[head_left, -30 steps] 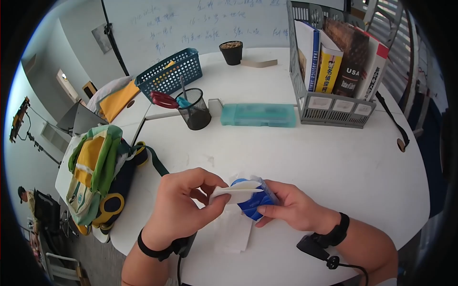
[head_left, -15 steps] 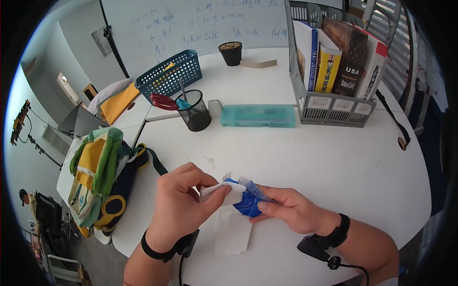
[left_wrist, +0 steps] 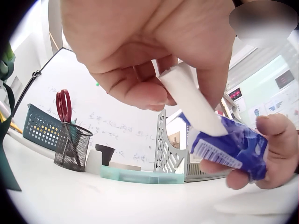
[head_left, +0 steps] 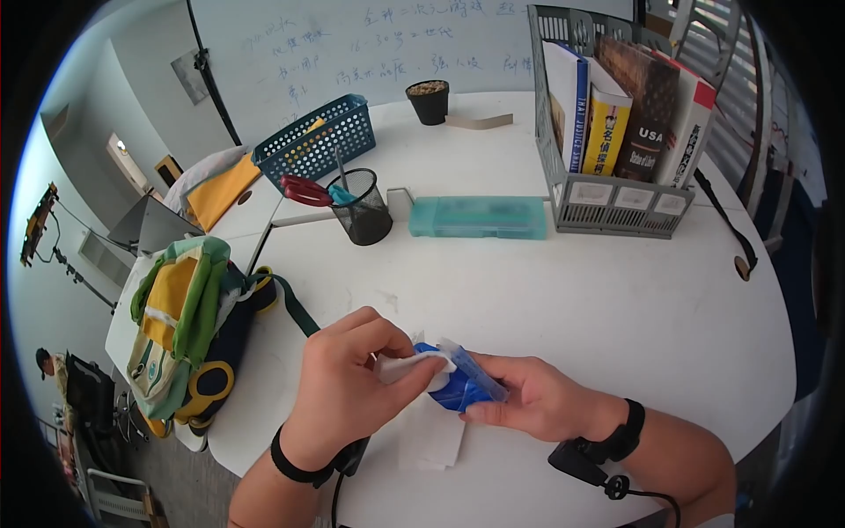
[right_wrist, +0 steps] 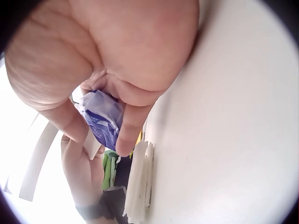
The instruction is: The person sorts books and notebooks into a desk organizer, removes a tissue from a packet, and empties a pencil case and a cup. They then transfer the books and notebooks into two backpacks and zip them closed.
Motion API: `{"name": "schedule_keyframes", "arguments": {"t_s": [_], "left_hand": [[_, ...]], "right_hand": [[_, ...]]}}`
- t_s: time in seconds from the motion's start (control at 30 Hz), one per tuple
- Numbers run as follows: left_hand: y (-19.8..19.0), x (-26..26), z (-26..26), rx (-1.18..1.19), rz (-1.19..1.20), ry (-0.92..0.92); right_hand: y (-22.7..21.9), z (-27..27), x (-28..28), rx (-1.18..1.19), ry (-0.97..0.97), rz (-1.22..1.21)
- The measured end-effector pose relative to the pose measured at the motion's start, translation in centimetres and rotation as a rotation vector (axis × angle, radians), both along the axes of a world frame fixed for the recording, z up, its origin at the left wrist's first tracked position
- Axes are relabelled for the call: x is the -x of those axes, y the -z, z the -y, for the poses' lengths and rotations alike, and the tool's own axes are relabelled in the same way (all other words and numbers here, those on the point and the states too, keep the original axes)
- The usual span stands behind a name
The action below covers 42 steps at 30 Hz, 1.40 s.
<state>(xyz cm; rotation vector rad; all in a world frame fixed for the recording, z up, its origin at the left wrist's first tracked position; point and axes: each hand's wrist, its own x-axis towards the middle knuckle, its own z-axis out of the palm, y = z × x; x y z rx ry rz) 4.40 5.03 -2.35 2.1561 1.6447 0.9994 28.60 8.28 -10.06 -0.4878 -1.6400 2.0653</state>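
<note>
My left hand (head_left: 348,387) pinches a folded white tissue (left_wrist: 194,100) between thumb and fingers. The far end of that tissue overlaps the top of a blue plastic tissue pack (head_left: 459,389), which has a clear crumpled edge and a barcode. My right hand (head_left: 541,400) grips the pack from the right, thumb on the near side and fingers behind. In the right wrist view, the pack (right_wrist: 103,119) sits between thumb and fingers. Below both hands, another folded white tissue (head_left: 431,442) lies on the white table (head_left: 581,308).
A green and yellow backpack (head_left: 180,330) lies at the left. Farther back stand a mesh pen cup (head_left: 365,216) with red-handled scissors, a teal case (head_left: 478,218), a blue basket (head_left: 317,141), a small pot (head_left: 429,104) and a grey rack (head_left: 616,211) of books.
My left hand first drew back left, then came slightly right again. The tissue's free end has shortened and now lies against the pack's top. The pack has tilted in my right hand.
</note>
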Motion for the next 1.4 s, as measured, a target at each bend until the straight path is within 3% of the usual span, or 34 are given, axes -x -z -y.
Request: {"name": "schedule_keyframes", "arguments": {"t_s": [0.2, 0.23, 0.3, 0.33, 0.4, 0.43, 0.5, 0.6, 0.63, 0.7, 0.77, 0.83, 0.9, 1.0, 1.07, 1.17, 1.23, 1.4], "left_hand": [[0.6, 0.4, -0.1, 0.003, 0.035, 0.052], [0.7, 0.4, -0.2, 0.0, 0.034, 0.051], [1.2, 0.3, -0.2, -0.096, 0.048, 0.235], [1.2, 0.4, -0.1, -0.093, 0.049, 0.234], [1.0, 0.6, -0.1, -0.041, 0.023, 0.279], [1.0, 0.6, -0.2, -0.044, 0.023, 0.281], [0.8, 0.7, -0.3, 0.078, 0.257, 0.248], [0.6, 1.0, -0.1, 0.135, 0.356, 0.214], [0.7, 1.2, -0.1, 0.158, 0.387, 0.225], [0.5, 1.0, 0.1, 0.149, 0.302, 0.26], [0.6, -0.1, 0.2, 0.044, 0.193, 0.386], [0.5, -0.5, 0.2, 0.045, 0.177, 0.395], [0.2, -0.4, 0.5, 0.156, 0.394, 0.281], [0.0, -0.2, 0.6, 0.066, 0.26, 0.308], [-0.1, -0.7, 0.6, -0.129, 0.096, 0.366], [-0.1, -0.9, 0.9, -0.314, 0.036, 0.402], [-0.5, -0.5, 1.1, -0.284, 0.021, 0.414], [-1.1, 0.0, 1.3, -0.107, -0.025, 0.414]], "right_hand": [[-0.6, 0.2, 0.1, 0.299, 0.061, -0.053], [-0.5, 0.2, 0.2, 0.297, 0.061, -0.053], [0.0, 0.3, 0.4, 0.118, 0.036, -0.09], [0.0, 0.3, 0.4, 0.121, 0.035, -0.089], [-0.4, 0.3, 0.3, -0.096, 0.067, -0.053], [-0.2, 0.2, 0.2, -0.099, 0.069, -0.053], [0.1, -0.2, -0.1, 0.21, 0.047, -0.043], [-0.3, -0.3, -0.1, 0.35, 0.07, -0.109], [-0.3, -0.3, -0.1, 0.353, 0.071, -0.108], [-0.4, -0.5, -0.2, 0.052, -0.003, 0.031], [-0.8, -0.7, -0.5, 0.08, -0.039, 0.098], [-1.3, -0.9, -0.6, 0.14, -0.119, 0.221], [-1.7, -0.9, -0.6, 0.133, -0.104, 0.194], [-1.4, -0.6, -0.8, 0.177, -0.1, 0.145], [-1.1, -0.8, -0.6, 0.18, -0.264, 0.237], [-2.6, -1.0, -0.8, 0.168, -0.391, 0.311], [-2.6, -0.6, -0.9, 0.244, -0.385, 0.298], [-2.7, -0.4, -0.8, 0.167, -0.213, 0.135]]}}
